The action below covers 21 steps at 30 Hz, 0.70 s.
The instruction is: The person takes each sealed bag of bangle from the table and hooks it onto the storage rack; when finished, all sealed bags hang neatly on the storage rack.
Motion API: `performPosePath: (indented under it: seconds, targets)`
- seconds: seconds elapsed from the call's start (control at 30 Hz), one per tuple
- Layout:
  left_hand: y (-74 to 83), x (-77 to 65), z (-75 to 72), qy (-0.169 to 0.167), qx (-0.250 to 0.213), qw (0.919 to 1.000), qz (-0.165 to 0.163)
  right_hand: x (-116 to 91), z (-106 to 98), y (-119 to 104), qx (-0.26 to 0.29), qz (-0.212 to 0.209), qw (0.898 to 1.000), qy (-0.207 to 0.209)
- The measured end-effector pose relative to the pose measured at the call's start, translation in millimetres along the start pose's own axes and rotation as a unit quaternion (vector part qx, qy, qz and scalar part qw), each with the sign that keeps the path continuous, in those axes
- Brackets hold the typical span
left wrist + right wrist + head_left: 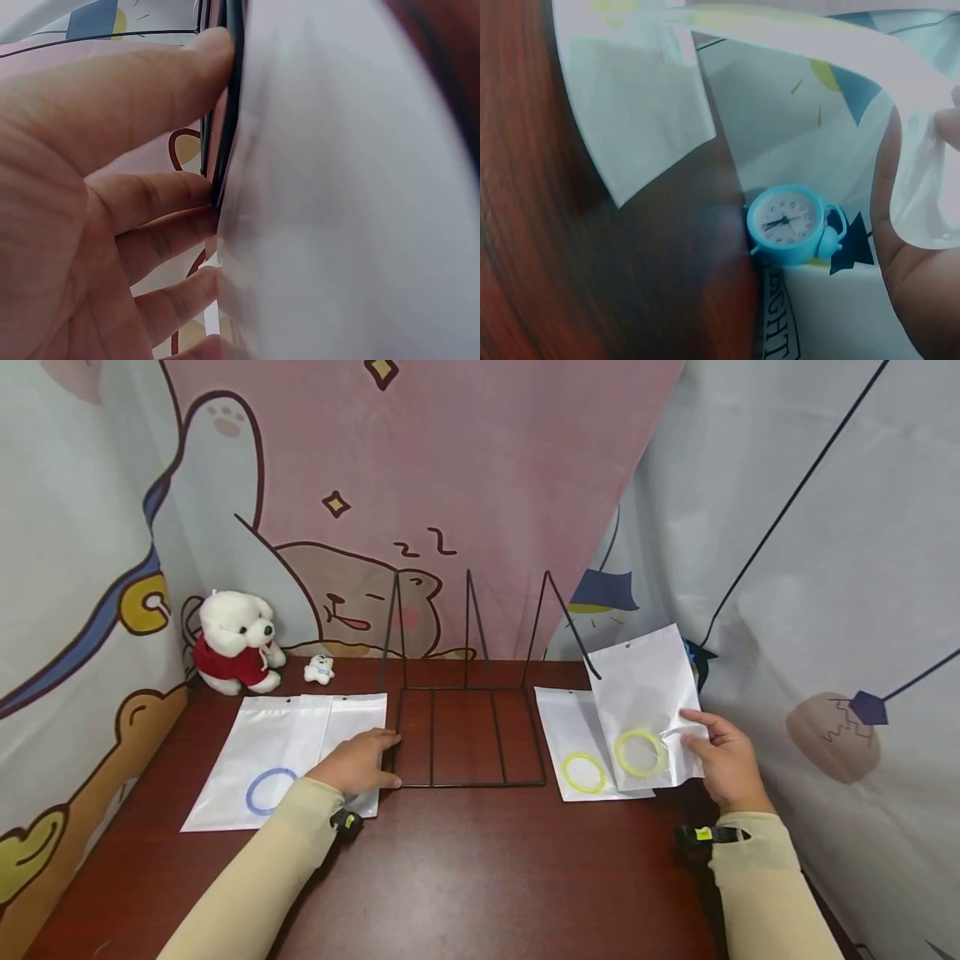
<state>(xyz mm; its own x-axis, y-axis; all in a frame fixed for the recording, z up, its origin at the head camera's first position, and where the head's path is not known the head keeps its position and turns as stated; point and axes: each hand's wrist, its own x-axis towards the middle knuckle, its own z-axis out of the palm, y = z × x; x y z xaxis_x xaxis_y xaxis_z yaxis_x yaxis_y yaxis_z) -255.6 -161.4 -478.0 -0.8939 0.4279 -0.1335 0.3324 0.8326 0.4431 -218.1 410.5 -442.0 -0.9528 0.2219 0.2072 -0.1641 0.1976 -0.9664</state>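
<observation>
A black wire rack (471, 786) with upright dividers stands mid-table. My left hand (358, 762) touches its left side with thumb and fingertips spread along the wire; in the left wrist view, the fingers reach the dark wire (234, 97). Beneath that hand lie overlapping white pouches (258, 735), one marked with a blue ring (271, 791). My right hand (726, 762) pinches the right edge of a white pouch (637, 681) with a yellow ring, tilted up. This pouch overlaps another yellow-ringed pouch (558, 718) lying right of the rack.
A white plush dog (236, 639) in red and a tiny white plush (319, 669) sit at the back left. At the right back edge stands a blue alarm clock (786, 225), mostly hidden in the head view. Printed curtains (480, 460) close in the table.
</observation>
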Motion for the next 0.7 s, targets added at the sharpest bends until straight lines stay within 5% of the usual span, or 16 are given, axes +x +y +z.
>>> performPosePath:
  seconds: [0.1, 0.4, 0.7]
  targets:
    - [-0.8, 0.5, 0.6, 0.000, 0.001, 1.0000, 0.001, -1, 2, -4, 0.075, -0.012, 0.997, -0.028]
    - [-1.7, -0.1, 0.8, 0.002, 0.002, 1.0000, 0.000, -4, 6, -17, 0.145, -0.025, 0.986, -0.081]
    - [-2.6, 1.0, 2.1, 0.003, 0.000, 1.0000, 0.000, -4, 10, -18, 0.236, -0.041, 0.957, -0.165]
